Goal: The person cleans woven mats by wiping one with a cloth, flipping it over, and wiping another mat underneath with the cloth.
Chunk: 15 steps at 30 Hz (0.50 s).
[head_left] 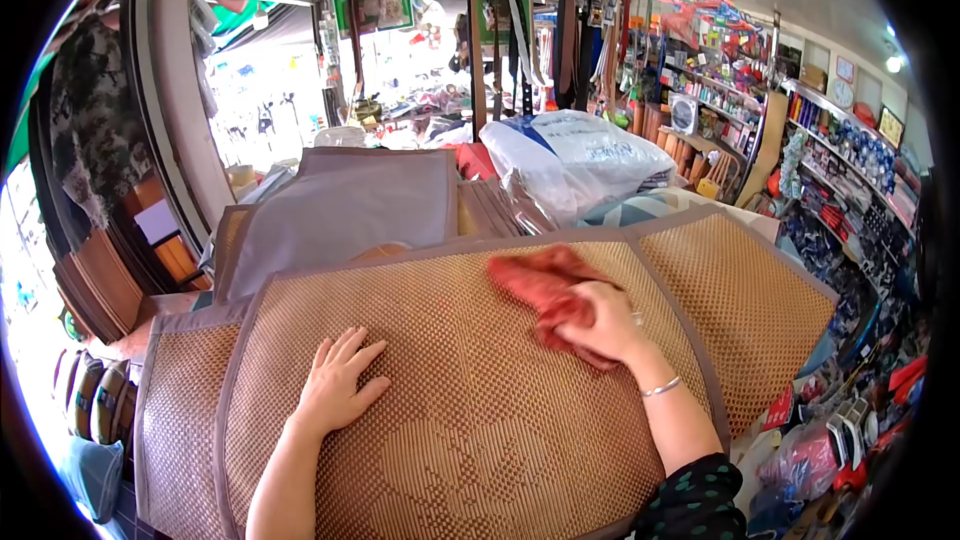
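A tan woven mat [430,360] with a grey-brown fabric border lies spread in front of me, a paler pattern showing near its front. My left hand [340,380] rests flat on it, fingers spread, holding nothing. At the right, my right hand [600,325] grips a crumpled red cloth [540,285] against the mat's surface; part of the cloth is hidden under the fingers. Two more woven pieces with the same edging stick out, a right panel [745,315] and a left panel [185,420].
Beyond the mat lie a folded grey fabric-backed mat [345,205] and a white plastic bag [580,160]. Belts [570,30] hang overhead. Stocked shelves [850,150] line the right wall, with packaged goods [810,455] below. Rolled brown mats [100,285] stand at left.
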Each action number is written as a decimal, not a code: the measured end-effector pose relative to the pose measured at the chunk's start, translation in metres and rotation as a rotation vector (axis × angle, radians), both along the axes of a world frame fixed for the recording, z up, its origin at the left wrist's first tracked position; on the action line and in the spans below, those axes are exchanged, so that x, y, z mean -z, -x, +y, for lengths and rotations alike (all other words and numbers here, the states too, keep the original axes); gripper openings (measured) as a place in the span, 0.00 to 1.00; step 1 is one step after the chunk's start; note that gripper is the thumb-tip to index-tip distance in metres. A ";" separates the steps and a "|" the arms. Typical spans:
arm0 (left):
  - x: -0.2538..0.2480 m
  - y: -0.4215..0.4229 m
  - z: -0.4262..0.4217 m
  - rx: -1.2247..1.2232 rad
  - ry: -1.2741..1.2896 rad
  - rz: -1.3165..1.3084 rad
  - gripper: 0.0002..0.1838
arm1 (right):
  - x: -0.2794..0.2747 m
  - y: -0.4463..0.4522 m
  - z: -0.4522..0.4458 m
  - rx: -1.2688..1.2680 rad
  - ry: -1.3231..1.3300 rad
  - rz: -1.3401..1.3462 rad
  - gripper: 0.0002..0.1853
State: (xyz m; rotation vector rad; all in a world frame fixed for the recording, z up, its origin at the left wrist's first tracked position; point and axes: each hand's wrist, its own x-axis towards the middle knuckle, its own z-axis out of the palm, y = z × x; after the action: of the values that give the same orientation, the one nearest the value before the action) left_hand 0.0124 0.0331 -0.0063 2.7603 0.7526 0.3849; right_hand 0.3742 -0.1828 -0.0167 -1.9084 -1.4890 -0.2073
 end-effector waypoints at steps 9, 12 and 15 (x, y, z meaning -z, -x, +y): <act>-0.001 0.000 0.000 0.003 0.000 0.000 0.32 | 0.002 0.026 -0.008 -0.073 0.009 -0.146 0.37; 0.005 0.000 0.005 0.007 -0.011 -0.006 0.32 | -0.001 0.087 -0.004 -0.490 0.060 -0.207 0.38; 0.003 0.000 0.003 0.009 -0.025 -0.010 0.31 | 0.000 0.124 -0.005 -0.782 0.107 -0.146 0.36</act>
State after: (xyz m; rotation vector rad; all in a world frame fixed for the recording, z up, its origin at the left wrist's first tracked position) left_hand 0.0126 0.0358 -0.0095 2.7820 0.7380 0.4085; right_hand 0.2497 -0.1879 -0.0166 -1.2693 -2.2559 0.0988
